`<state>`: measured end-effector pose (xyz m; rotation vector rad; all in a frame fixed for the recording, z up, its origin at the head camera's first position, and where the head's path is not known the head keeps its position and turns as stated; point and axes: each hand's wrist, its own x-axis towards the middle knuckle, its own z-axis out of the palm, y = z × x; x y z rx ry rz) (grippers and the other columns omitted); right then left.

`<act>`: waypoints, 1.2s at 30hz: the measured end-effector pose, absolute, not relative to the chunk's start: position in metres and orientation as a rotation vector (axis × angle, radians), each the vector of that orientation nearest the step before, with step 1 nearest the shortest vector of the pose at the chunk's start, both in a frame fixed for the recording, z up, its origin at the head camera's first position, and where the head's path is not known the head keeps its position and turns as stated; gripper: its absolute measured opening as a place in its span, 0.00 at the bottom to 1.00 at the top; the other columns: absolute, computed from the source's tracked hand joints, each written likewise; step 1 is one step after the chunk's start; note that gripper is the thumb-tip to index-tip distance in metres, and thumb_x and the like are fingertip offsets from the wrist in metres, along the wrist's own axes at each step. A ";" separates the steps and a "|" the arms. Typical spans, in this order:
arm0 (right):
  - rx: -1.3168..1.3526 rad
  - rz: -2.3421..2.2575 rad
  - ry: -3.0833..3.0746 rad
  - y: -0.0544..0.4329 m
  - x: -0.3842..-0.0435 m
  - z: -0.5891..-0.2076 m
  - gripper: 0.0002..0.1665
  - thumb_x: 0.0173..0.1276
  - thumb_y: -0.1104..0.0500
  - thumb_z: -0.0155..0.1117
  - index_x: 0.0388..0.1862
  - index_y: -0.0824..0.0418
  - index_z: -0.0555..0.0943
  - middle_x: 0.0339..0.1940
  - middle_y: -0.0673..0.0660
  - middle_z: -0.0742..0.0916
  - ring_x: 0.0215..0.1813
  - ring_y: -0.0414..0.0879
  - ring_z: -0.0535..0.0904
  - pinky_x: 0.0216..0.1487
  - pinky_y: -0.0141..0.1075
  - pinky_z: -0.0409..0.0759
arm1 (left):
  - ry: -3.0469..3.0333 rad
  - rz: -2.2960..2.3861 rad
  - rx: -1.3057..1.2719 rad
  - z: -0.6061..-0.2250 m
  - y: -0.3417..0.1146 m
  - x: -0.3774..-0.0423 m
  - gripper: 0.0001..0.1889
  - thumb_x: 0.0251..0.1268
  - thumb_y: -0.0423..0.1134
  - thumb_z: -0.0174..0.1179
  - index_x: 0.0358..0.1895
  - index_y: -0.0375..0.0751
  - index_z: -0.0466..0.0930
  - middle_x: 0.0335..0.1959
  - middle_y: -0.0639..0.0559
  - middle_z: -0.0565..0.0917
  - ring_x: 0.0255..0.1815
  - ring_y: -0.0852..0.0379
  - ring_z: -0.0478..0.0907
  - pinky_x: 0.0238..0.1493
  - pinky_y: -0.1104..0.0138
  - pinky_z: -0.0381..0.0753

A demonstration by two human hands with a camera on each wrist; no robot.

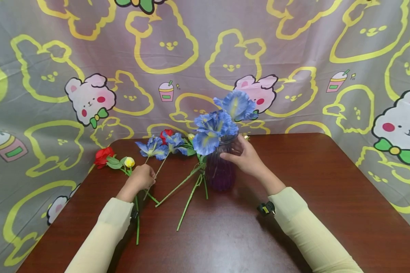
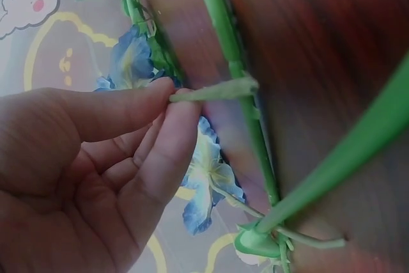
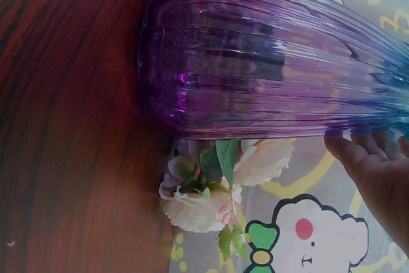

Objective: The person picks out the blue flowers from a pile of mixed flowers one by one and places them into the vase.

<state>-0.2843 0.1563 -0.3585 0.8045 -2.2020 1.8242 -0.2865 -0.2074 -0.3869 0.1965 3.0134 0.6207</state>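
My left hand [image 1: 141, 178] pinches a thin green stem between thumb and index finger; in the left wrist view the cut end of the stem [image 2: 223, 89] juts past the fingertips. Blue artificial irises [image 1: 153, 148] lie just beyond that hand; which bloom belongs to the pinched stem I cannot tell. A ribbed glass vase [image 1: 220, 176], purple below and bluish at the neck, stands upright with large blue irises [image 1: 213, 129] at its top. My right hand [image 1: 246, 157] holds the vase near its neck, thumb in front; its other fingers are partly hidden.
A red flower [image 1: 104, 156] and a yellow bud [image 1: 129, 162] lie at the left of the brown table [image 1: 294, 227]. Loose green stems [image 1: 189, 201] stretch toward the front, beside the vase. Pale pink flowers [image 3: 198, 209] sit behind the vase. A patterned curtain [image 1: 191, 45] hangs behind.
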 end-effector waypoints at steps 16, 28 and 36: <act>0.788 1.806 -2.224 0.157 -0.284 -0.359 0.42 0.62 0.66 0.70 0.73 0.60 0.62 0.62 0.64 0.79 0.64 0.56 0.74 0.63 0.49 0.70 | 2.997 0.731 0.166 -0.383 -0.203 -0.278 0.07 0.58 0.24 0.60 0.24 0.36 0.78 0.22 0.51 0.82 0.18 0.58 0.77 0.21 0.67 0.77; 0.783 1.813 -2.211 0.156 -0.286 -0.360 0.41 0.62 0.67 0.70 0.72 0.63 0.63 0.62 0.66 0.78 0.64 0.57 0.73 0.64 0.49 0.70 | 3.004 0.779 0.118 -0.378 -0.200 -0.275 0.04 0.57 0.25 0.62 0.26 0.35 0.80 0.23 0.50 0.83 0.18 0.58 0.78 0.22 0.65 0.76; 0.777 1.827 -2.205 0.156 -0.285 -0.359 0.43 0.63 0.66 0.70 0.74 0.62 0.61 0.64 0.66 0.76 0.65 0.57 0.72 0.64 0.48 0.69 | 3.019 0.914 0.157 -0.372 -0.196 -0.272 0.03 0.59 0.28 0.64 0.31 0.31 0.80 0.24 0.48 0.85 0.19 0.57 0.80 0.25 0.64 0.79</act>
